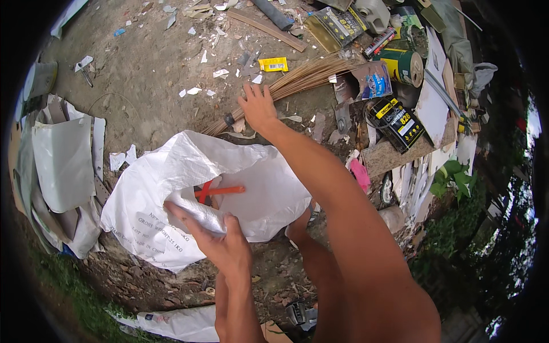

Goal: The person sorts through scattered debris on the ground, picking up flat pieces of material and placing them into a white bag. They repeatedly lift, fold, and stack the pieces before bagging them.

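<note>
My left hand (226, 243) grips the rim of a white woven sack (151, 211), thumb on one side of the folded edge and fingers on the other. The sack lies on the dirt with its mouth held wide. Inside it shows an orange-red crossed strip (226, 190); anything deeper is hidden. Beyond the sack, my right hand (258, 107) reaches out with its fingers apart, over the near edge of a stick broom (303, 77). A dark band (229, 119) circles the broom's narrow end. I cannot tell whether the fingers touch the sticks.
A yellow packet (273, 64) and white scraps litter the dirt. At the right lie a black adhesive tin (397, 124), a green can (400, 67) and a wooden board (400, 154). Bent white sheets (64, 163) are piled at the left. A wooden strip (266, 28) lies at the far side.
</note>
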`<action>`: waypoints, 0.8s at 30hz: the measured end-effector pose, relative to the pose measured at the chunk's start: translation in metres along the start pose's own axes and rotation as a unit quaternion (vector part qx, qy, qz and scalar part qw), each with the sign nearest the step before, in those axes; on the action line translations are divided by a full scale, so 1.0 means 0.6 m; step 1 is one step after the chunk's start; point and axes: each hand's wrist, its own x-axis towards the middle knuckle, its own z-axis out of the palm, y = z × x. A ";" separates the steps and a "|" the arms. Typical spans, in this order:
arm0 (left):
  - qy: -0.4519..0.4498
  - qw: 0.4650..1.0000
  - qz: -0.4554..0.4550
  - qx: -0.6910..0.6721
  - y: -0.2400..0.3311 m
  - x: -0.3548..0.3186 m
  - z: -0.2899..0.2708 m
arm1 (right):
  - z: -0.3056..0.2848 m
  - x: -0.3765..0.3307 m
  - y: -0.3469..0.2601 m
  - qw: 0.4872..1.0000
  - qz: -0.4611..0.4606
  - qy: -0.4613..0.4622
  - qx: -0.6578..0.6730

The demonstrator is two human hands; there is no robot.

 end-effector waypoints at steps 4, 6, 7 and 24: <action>0.019 0.998 0.034 -0.055 0.001 -0.013 0.000 | -0.068 -0.034 0.048 0.998 -0.036 0.058 0.020; 0.033 0.991 0.103 0.077 -0.003 -0.006 -0.025 | -0.128 -0.040 0.096 0.995 -0.026 0.093 0.026; 0.056 0.989 0.109 0.081 0.002 -0.006 -0.030 | -0.165 -0.041 0.122 0.993 -0.023 0.112 0.031; 0.000 0.929 -0.278 -0.245 -0.048 -0.085 -0.427 | -0.791 -0.720 0.251 0.523 0.100 0.108 0.840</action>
